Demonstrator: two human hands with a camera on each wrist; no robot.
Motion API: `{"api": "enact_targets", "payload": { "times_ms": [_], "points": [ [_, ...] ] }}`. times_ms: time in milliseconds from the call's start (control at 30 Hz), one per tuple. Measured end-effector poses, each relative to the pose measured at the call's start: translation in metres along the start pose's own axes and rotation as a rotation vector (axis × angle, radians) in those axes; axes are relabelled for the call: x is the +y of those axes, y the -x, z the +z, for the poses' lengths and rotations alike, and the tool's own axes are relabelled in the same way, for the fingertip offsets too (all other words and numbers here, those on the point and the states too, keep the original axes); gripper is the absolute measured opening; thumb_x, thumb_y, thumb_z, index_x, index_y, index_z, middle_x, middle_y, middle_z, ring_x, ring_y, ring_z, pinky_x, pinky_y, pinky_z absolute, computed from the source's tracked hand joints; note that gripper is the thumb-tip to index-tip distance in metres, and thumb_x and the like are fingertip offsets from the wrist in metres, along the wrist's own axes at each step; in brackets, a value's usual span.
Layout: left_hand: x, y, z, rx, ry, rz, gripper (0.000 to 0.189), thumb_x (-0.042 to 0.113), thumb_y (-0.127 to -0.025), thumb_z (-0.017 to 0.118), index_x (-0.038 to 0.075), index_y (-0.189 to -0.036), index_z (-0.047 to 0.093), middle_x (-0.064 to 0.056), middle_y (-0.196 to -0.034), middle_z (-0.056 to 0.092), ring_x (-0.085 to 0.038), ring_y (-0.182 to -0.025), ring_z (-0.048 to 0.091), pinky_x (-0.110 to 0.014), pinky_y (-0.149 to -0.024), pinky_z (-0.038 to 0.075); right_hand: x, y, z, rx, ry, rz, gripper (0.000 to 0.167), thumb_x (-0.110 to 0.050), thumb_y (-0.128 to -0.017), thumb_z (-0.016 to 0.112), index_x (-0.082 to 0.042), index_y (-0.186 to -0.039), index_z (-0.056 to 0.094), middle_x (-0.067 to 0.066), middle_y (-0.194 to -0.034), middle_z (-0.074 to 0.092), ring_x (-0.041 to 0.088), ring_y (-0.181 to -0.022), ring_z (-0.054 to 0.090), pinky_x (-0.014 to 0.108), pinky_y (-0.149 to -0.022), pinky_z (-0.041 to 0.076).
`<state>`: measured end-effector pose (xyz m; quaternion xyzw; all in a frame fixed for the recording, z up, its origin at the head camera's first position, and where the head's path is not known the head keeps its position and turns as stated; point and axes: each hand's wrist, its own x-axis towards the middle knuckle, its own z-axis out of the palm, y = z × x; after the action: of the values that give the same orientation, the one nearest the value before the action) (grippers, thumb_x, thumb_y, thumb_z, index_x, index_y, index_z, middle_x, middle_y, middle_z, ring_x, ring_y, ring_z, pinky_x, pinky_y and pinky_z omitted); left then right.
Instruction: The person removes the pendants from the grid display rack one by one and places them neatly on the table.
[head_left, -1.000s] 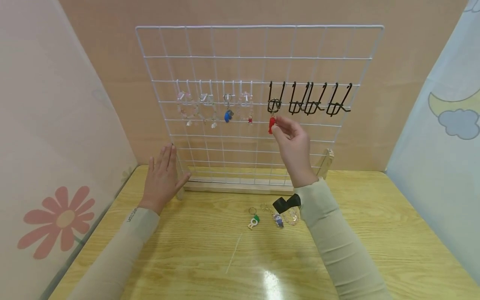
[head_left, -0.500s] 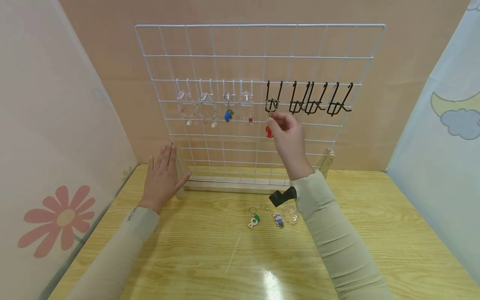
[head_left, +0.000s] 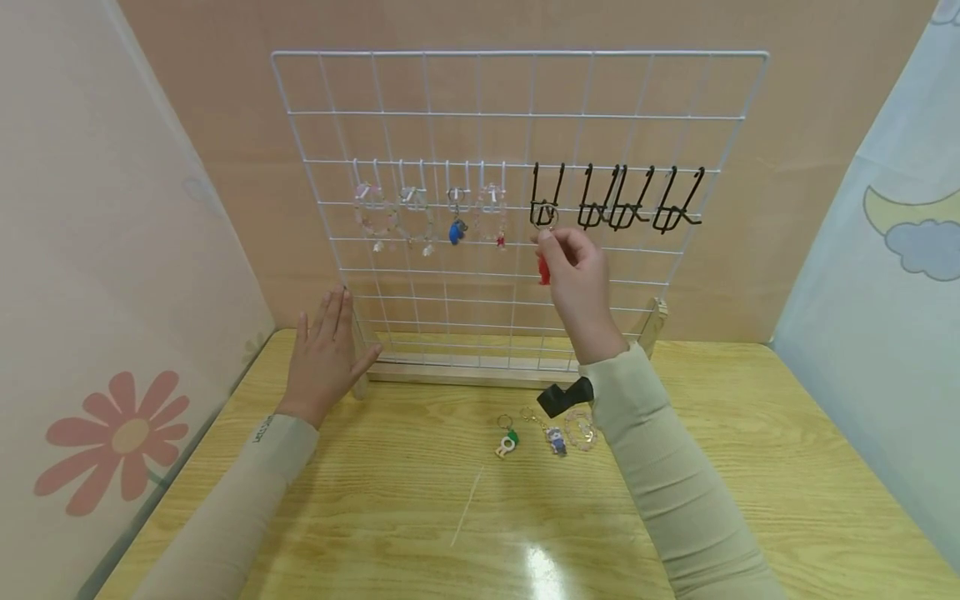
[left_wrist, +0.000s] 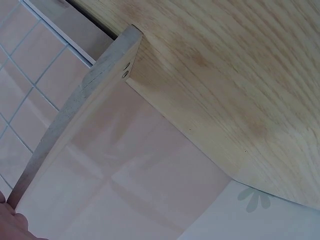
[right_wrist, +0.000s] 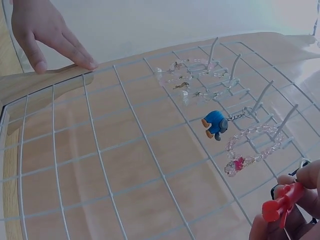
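The right hand [head_left: 583, 275], at 2 o'clock from centre, pinches one red keyring [head_left: 543, 271] between curled thumb and fingers; its smooth, figure-shaped charm shows below them. Its round metal ring overlaps the leftmost of four bent black wire hooks [head_left: 594, 215], though whether it is threaded on is unclear. At 8 o'clock the left hand [head_left: 322, 358], fingers straight, rests against the wooden stand [head_left: 465, 375] of a white wire grid [head_left: 525, 54]. At 11 o'clock, four white hooks [right_wrist: 264, 95] carry three beaded bracelets [right_wrist: 239, 162] and one blue figure keyring [right_wrist: 215, 122]. At 5 o'clock, two figure keyrings [head_left: 557, 442] and one clear-beaded bracelet [head_left: 585, 447] lie on the wood-grain table [head_left: 337, 500].
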<state>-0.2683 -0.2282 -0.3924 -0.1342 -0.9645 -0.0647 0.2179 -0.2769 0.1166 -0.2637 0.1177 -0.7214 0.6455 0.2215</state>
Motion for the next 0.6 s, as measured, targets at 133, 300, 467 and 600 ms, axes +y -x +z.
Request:
{"api": "enact_targets", "payload": {
  "times_ms": [133,300,467,600],
  "points": [
    [0.000,0.001,0.000,0.010,-0.005,0.001,0.098,0.053,-0.101,0.054,0.002,-0.161,-0.003,-0.020,-0.169,0.006,-0.033,-0.156,0.005,-0.066,-0.120,0.011,-0.001,0.002,-0.001,-0.001,-0.019,-0.014,0.022,-0.024,-0.104,0.059,-0.007,-0.095,0.069,0.005,-0.079,0.058,0.014,-0.067,0.050,0.024,-0.059,0.043],
    [0.001,0.001,0.000,0.003,0.003,-0.002,0.097,0.053,-0.102,0.054,0.002,-0.162,-0.003,-0.020,-0.169,0.006,-0.032,-0.156,0.004,-0.065,-0.120,0.009,-0.004,0.004,-0.002,0.006,-0.025,-0.047,0.028,-0.022,-0.104,0.058,0.003,-0.102,0.069,0.010,-0.081,0.059,0.014,-0.067,0.050,0.024,-0.058,0.043],
    [0.000,0.001,0.000,0.000,0.003,-0.005,0.096,0.054,-0.102,0.053,0.002,-0.162,-0.003,-0.020,-0.169,0.006,-0.032,-0.156,0.004,-0.064,-0.121,0.007,-0.009,0.006,-0.001,0.021,-0.040,-0.094,0.022,-0.020,-0.104,0.059,-0.002,-0.094,0.069,0.007,-0.079,0.061,0.015,-0.065,0.049,0.023,-0.056,0.042],
    [0.001,0.001,0.000,-0.002,0.005,-0.006,0.096,0.053,-0.102,0.054,0.001,-0.161,-0.002,-0.021,-0.169,0.007,-0.032,-0.156,0.004,-0.063,-0.121,0.005,-0.013,0.008,-0.001,0.025,-0.036,-0.126,0.020,-0.020,-0.104,0.059,-0.008,-0.090,0.068,0.000,-0.083,0.064,0.015,-0.065,0.048,0.023,-0.055,0.041]
  ]
}}
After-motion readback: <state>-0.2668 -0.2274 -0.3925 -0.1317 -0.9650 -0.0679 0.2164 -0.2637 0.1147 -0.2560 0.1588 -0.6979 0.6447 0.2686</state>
